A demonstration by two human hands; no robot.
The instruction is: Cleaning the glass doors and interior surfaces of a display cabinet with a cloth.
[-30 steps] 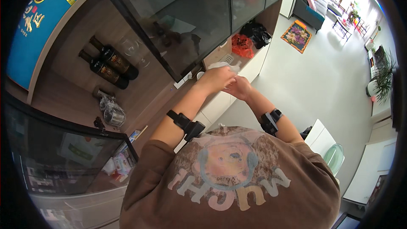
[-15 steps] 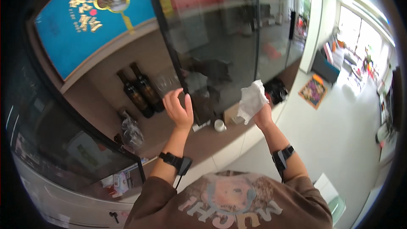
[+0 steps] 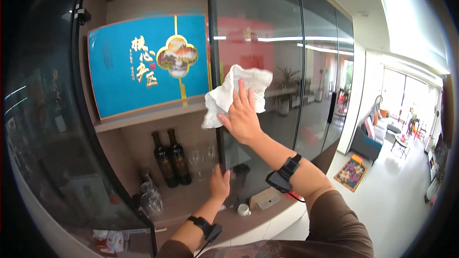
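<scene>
Cabinet: The cabinet [image 3: 119, 150] is filling most of the view, its upper shelf now showing higher and more fully than half a second ago, so the person is apparently looking further up.
Door: The dark glass door [image 3: 277, 52] is now bearing the cloth and meeting both hands, whereas half a second ago the right hand was holding the cloth lower and further right; this change seems to be bringing the cloth to bear on the glass.
Box: The blue box [image 3: 148, 64] is standing on the upper shelf, left of the door's free edge and well apart from the left hand.
Cloth: The white cloth [image 3: 256, 83] is lying spread but rumpled against the glass, directly under the right hand and well above the left; its lower left corner is overlapping the door's dark frame.
Right hand: The right hand [image 3: 245, 119] is lying open on the cloth, fingers extended and thumb held apart, seemingly pressing it to the glass rather than clutching it.
Left hand: The left hand [image 3: 220, 184], raised and spread half a second ago, is now touching the door's free edge lower down, partly curled; whether it is actually gripping, one cannot tell.
Mug: The white mug [image 3: 244, 209] is standing on the lower surface, near the left hand, with nothing touching it.
</scene>
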